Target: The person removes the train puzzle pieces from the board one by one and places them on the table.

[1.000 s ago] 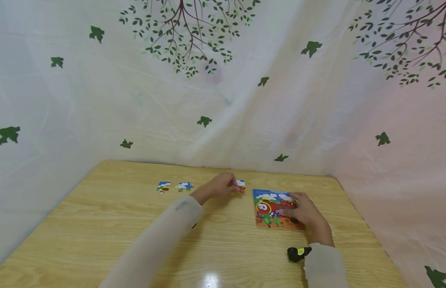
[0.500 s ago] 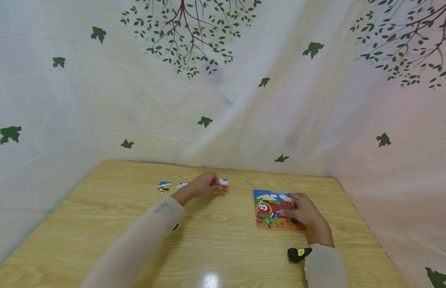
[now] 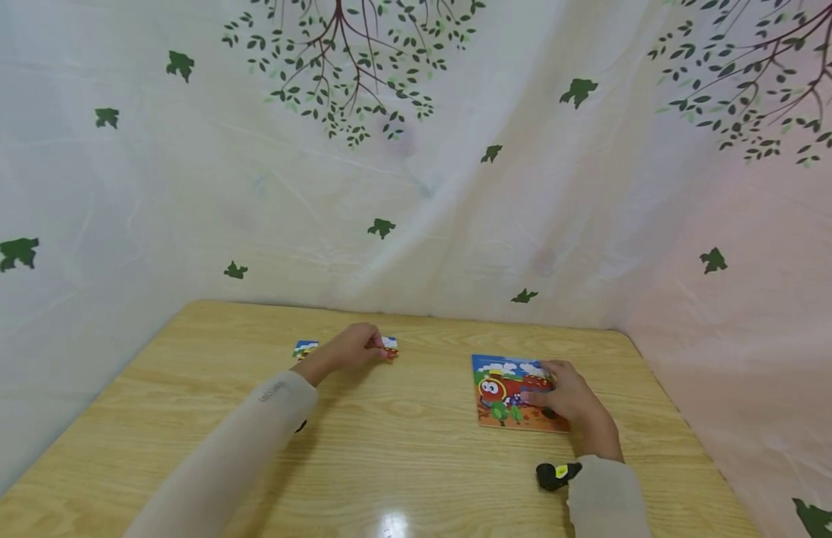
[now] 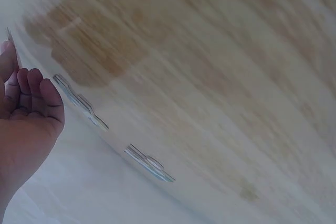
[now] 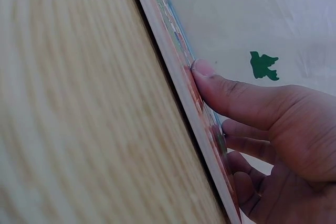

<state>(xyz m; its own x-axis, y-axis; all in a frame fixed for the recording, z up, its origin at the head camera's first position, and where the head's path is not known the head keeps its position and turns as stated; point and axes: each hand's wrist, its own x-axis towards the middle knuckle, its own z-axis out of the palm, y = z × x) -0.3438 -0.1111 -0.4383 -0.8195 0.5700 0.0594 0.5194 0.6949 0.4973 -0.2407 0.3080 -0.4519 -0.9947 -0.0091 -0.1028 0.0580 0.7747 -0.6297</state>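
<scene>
Near the far edge of the table, my left hand point(image 3: 352, 347) pinches a jigsaw piece point(image 3: 390, 348) with white, blue and red print between thumb and fingers. A second jigsaw piece point(image 3: 305, 349) lies to its left, partly behind the wrist. The left wrist view shows two flat pieces edge-on, the closer piece point(image 4: 81, 100) just beside the left hand point(image 4: 31, 114); the head view hides that one. On the right, a square picture puzzle point(image 3: 500, 409) with a red cartoon figure lies flat. My right hand point(image 3: 577, 396) rests on its right side, thumb point(image 5: 210, 80) extended over the picture.
The wooden table point(image 3: 402, 441) ends at a pale cloth backdrop point(image 3: 288, 202) printed with branches and green leaf shapes. A black device point(image 3: 557, 475) with a yellow mark sits at the right wrist, by the sleeve.
My left hand has moved left along the far side of the table, carrying the pinched jigsaw piece away from the puzzle and in front of the middle piece. The right hand has stayed put.
</scene>
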